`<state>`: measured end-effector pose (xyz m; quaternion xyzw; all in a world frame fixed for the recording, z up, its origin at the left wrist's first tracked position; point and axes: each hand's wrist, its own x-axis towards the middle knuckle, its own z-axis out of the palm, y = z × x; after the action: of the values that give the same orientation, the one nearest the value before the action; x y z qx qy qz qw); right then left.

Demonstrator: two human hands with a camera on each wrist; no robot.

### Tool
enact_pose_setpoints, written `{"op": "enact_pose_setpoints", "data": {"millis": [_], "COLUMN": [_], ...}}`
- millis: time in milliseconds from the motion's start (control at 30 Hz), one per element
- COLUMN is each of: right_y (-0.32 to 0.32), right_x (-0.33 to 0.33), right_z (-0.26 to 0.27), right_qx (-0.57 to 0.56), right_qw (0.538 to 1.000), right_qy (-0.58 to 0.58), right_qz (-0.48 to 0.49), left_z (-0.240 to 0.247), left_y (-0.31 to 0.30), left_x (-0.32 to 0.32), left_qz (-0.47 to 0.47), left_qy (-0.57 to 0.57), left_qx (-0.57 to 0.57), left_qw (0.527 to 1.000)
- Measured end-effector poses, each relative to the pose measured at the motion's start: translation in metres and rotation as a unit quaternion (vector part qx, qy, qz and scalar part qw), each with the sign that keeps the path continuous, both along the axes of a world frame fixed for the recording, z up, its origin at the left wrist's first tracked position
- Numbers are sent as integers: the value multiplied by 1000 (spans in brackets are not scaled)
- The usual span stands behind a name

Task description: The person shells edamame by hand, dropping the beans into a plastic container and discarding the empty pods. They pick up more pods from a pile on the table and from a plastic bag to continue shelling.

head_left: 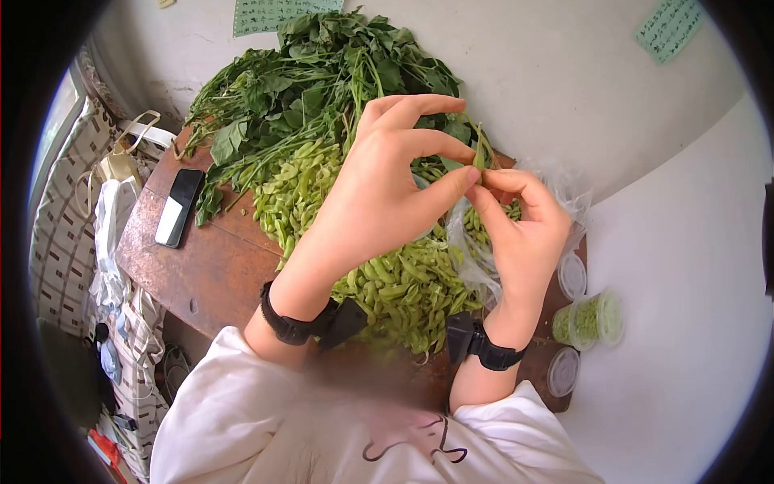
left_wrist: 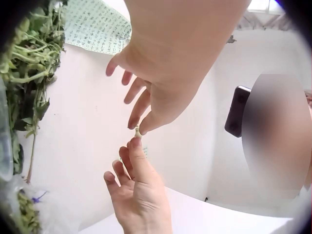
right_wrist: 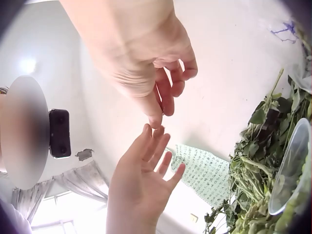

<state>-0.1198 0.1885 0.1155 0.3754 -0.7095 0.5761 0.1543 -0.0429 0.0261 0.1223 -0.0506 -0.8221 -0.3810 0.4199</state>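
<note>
Both hands meet at their fingertips above the bean pods. A small green pod (head_left: 480,153) is pinched between thumb and finger of the left hand (head_left: 395,173), whose other fingers spread out. The right hand (head_left: 528,230) pinches the pod's lower end. In the left wrist view a pale bit of the pod (left_wrist: 138,131) shows between the left hand (left_wrist: 168,68) above and the right hand (left_wrist: 144,200) below. The right wrist view shows the right hand (right_wrist: 146,58) touching the left hand's (right_wrist: 139,190) fingertips; the pod is mostly hidden there.
Loose pods (head_left: 403,290) are heaped on the wooden table (head_left: 226,274), with leafy stalks (head_left: 266,89) behind. A phone (head_left: 180,208) lies at the left. A clear plastic bag (head_left: 476,254), lids (head_left: 563,371) and a tub of shelled beans (head_left: 588,320) are at the right.
</note>
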Motion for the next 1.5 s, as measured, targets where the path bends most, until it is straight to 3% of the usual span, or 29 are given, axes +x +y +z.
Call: {"op": "enact_pose_setpoints", "data": {"millis": [233,567,1333,1500], "right_y": [1,2,1,0], "right_x": [5,0,3,4], "right_z": [5,2,5,4], "right_qx": [12,15,84,69], "right_qw": [999,996,991,996], "right_qy": [-43,-80,100,63], "right_qz": [22,33,-3,4], "left_z": [0,1,-2,-2], "left_y": [-7,-6,1,4], "left_x": [0,1,-1,-4], "left_qz": [-78,-80,17,46], "left_qy": [-44,-49,22,41], "left_qx": [59,40,-86,-95], "left_qw": [994,995,996,994]}}
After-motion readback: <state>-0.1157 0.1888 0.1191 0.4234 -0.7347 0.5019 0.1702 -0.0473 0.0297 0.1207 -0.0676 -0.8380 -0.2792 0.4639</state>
